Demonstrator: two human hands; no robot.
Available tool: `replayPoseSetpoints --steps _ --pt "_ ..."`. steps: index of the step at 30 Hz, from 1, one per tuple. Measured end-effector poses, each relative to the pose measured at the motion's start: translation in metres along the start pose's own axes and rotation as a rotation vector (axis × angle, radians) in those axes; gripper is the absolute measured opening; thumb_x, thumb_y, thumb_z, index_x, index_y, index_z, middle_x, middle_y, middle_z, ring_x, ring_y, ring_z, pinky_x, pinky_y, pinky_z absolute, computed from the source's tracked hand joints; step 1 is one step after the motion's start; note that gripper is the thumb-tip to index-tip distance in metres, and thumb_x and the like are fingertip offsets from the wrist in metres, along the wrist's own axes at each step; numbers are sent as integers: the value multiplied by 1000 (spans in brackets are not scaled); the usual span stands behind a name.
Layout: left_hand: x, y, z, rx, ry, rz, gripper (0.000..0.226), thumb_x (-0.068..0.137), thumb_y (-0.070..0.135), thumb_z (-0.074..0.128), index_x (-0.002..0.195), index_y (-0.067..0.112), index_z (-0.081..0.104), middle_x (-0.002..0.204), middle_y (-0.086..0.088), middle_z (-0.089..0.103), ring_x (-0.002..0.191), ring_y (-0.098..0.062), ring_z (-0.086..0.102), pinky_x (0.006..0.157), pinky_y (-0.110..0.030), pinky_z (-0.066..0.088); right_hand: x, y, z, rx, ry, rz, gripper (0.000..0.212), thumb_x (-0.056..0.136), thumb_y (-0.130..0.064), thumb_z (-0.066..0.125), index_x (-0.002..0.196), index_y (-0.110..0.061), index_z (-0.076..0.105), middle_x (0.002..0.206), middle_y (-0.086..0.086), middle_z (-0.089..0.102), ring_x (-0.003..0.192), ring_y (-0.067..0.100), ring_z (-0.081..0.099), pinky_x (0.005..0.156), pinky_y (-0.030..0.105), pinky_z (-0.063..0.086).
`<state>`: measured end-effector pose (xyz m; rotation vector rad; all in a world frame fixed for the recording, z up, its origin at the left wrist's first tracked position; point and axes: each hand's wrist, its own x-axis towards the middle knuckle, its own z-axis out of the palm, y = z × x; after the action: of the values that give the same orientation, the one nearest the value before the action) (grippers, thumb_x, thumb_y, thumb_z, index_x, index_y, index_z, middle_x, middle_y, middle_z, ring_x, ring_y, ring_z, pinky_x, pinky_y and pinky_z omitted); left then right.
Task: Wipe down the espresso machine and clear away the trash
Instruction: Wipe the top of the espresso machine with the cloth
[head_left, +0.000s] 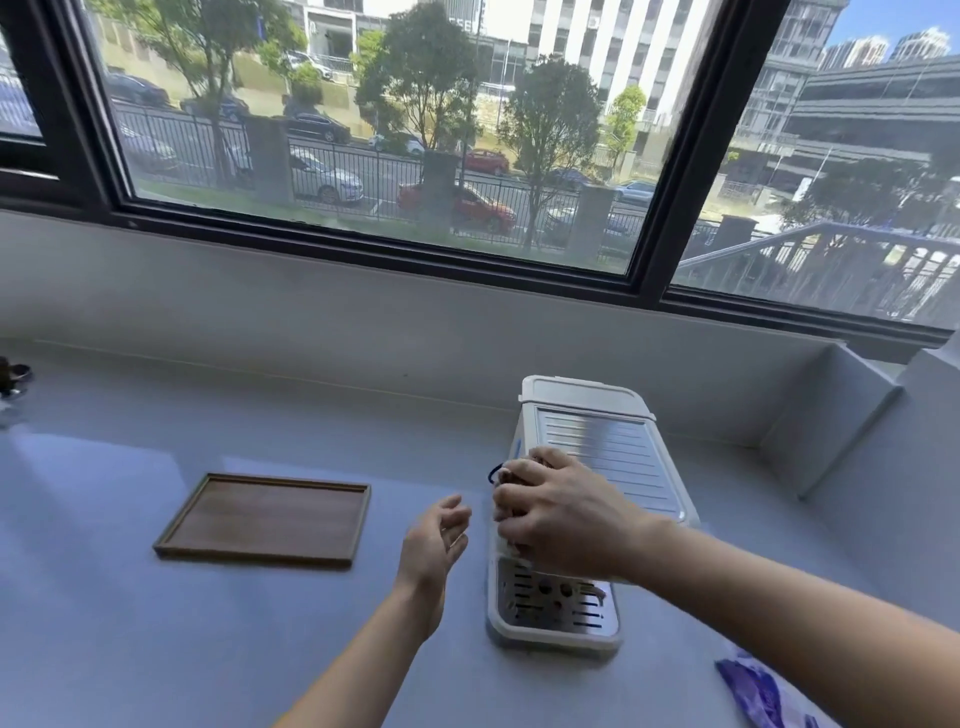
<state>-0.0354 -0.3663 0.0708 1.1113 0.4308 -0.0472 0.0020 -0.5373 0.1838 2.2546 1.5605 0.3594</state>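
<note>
Head view: right hand fingers curl round brown wad at machine front; left hand slack, just left.

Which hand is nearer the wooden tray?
Left. The left hand hovers over the counter right of the wooden tray, not touching it; the right hand is farther right, against the front of the espresso machine.

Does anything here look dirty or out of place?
Yes. The espresso machine has brown stains on the metal grate of its drip tray, like spilled coffee. A crumpled purple-and-white wrapper also lies loose on the counter, at the lower right edge of the view.
</note>
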Motion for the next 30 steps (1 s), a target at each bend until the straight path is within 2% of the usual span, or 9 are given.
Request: replayPoseSetpoints --steps 4,6,8,12,16,20,24,26,30 --pt "-7 -19 10 9 2 -81 35 102 19 36 128 8 57 121 -11 63 116 -23 59 97 -40 50 51 23 -15 -17 -372 -45 28 85 -40 47 82 -25 70 87 -5 69 87 24 61 82 39 46" --pt "-10 -20 22 -16 -2 -104 33 101 15 36 123 8 60 118 -13 64 108 -24 63 95 -44 53 76 35 -12 6 -523 40 24 81 -38 52 80 -21 68 83 -2 71 81 28 64 83 37 50" --pt "-12 -22 31 -30 -6 -104 34 99 11 37 120 8 63 113 -13 68 103 -25 65 95 -42 53 99 49 -2 28 -649 147 18 79 -36 55 77 -21 64 78 -2 69 77 28 63 74 32 53" --pt "-14 -25 38 -131 -29 -108 38 93 2 36 105 11 71 92 -4 77 84 -16 73 69 -24 57 133 66 15 -53 -724 221 13 80 -29 56 79 -20 65 69 -6 58 72 26 59 60 26 44" --pt "-7 -26 28 -399 -47 -223 37 92 3 33 121 5 55 107 -20 72 96 -33 72 74 -37 59 129 40 18 -93 -833 97 22 83 -29 60 65 -19 53 67 -5 57 60 21 55 59 28 48" --pt "-6 -25 14 -722 -138 -325 47 90 15 31 126 -6 51 121 -32 62 103 -44 63 86 -51 57 85 7 -2 -76 -652 -116 18 82 -31 53 80 -20 67 78 -1 67 73 27 63 71 34 54" --pt "2 -24 13 -753 -185 -323 49 92 26 30 102 -7 65 73 -17 65 59 -24 58 53 -30 53 52 -21 -11 -72 -553 -332 15 87 -28 50 82 -24 64 93 -3 67 90 26 58 80 41 47" --pt "4 -23 14 -700 -186 -309 50 92 28 31 96 -5 68 64 -11 60 52 -18 50 47 -26 47 37 -23 -8 -76 -451 -345 22 90 -26 44 93 -25 66 103 -3 66 96 27 55 86 43 45" --pt "3 -20 17 -618 -216 -291 55 96 28 31 111 -10 66 97 -26 70 79 -33 70 71 -39 60 26 11 -8 100 -175 -176 22 88 -40 47 88 -30 67 98 -10 64 92 20 57 85 36 48"
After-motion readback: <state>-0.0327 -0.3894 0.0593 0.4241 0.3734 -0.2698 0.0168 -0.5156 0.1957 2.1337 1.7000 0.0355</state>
